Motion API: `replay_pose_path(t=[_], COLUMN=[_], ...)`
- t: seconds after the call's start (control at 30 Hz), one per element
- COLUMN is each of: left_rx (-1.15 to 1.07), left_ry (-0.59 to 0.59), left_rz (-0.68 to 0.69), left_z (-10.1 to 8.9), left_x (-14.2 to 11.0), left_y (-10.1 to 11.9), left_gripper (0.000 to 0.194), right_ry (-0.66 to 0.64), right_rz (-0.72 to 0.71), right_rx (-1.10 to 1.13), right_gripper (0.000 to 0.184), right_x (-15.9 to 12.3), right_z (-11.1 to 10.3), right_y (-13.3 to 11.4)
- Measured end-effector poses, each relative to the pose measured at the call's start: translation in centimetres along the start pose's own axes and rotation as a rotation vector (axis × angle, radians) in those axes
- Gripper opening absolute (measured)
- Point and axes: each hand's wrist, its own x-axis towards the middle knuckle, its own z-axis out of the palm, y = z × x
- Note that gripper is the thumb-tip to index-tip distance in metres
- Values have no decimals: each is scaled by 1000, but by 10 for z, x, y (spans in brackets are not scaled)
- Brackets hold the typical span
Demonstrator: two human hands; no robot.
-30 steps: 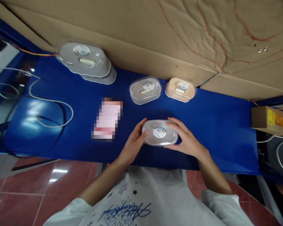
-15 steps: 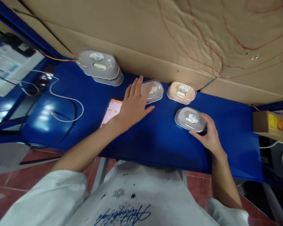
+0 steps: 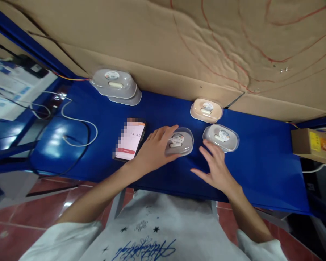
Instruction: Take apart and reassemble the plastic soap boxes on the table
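Observation:
My left hand (image 3: 154,149) grips a grey oval container (image 3: 185,144) by its left side, thumb along the near edge and fingers at the far edge. This container has a clear lid with a pale knob and a round sticker. My right hand (image 3: 216,167) is open, its fingers apart and nothing held between them. Just beyond its fingertips lies a second grey oval container (image 3: 229,139) of the same kind; whether the fingers touch it I cannot tell. Behind that one sits a peach oval container (image 3: 208,111) with a clear lid, close to the cardboard.
Stacked grey containers (image 3: 112,84) stand at the back left of the blue table (image 3: 266,159). A phone (image 3: 130,139) showing a timer lies left of my left hand. Cables (image 3: 95,127) trail at the left. Cardboard (image 3: 141,47) walls the back, and a cardboard box (image 3: 304,143) stands right.
My left hand has taken hold of the grey container near the cardboard and brought it towards me. My right hand has let go of the other grey container and moved left.

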Motion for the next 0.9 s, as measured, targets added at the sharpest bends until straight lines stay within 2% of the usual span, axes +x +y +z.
replay_pose_path(t=[0.07,0.17,0.27,0.37,0.5,0.57,0.6,0.7,0.8,0.83,0.87,0.9], left_rx=[-21,67,153,142,68,24,-7,-154,-185,-170,-143,-96], left_ry=[77,124,18,-82,-210,-189,-135,123,430,473,447,372], left_rz=[-4,-46,-90,-53,-2,22,42,106,58,59,101,138], left_z=[-5,-12,-11,0,12,9,7,-2,3,9,15,23], left_x=[-1,20,53,78,85,71,60,8,-51,-67,-81,-92], left_y=[-4,-14,-23,-30,-31,-26,-22,-8,6,9,12,13], left_gripper=[93,86,78,81,94,93,88,64,59,59,60,56], right_ry=[-41,-131,-226,-254,-199,-142,-115,-50,-12,-7,-14,-31], right_rz=[-43,-63,-70,-77,-137,-172,-182,-170,-116,-96,-84,-81], right_rx=[35,20,-16,-28,-44,-25,-3,124,252,262,258,245], right_gripper=[96,88,77,65,41,38,38,41,44,45,44,42], right_x=[7,11,10,7,5,6,7,14,26,31,36,41], right_z=[12,25,29,26,22,20,19,11,-1,-5,-7,-8], right_y=[-8,-10,-11,-12,-15,-16,-17,-20,-17,-14,-11,-8])
